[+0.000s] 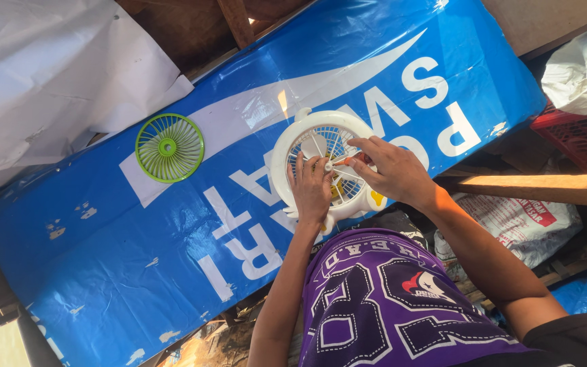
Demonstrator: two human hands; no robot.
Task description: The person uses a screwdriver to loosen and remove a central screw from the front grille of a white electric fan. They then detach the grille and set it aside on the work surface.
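Your left hand (310, 190) steadied the white fan housing (293, 146), fingers spread. Your right hand (392, 170) pinched a small orange tool (345, 162). Light, brittle plastic seemingly; its rim looked the safest hold.

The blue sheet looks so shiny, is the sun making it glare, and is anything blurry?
In the head view, sunlight puts a bright glare streak on the blue sheet just above the white fan; both hands, left hand and right hand, look sharp, and the green grille is crisp too; the bottom left corner is washed out.
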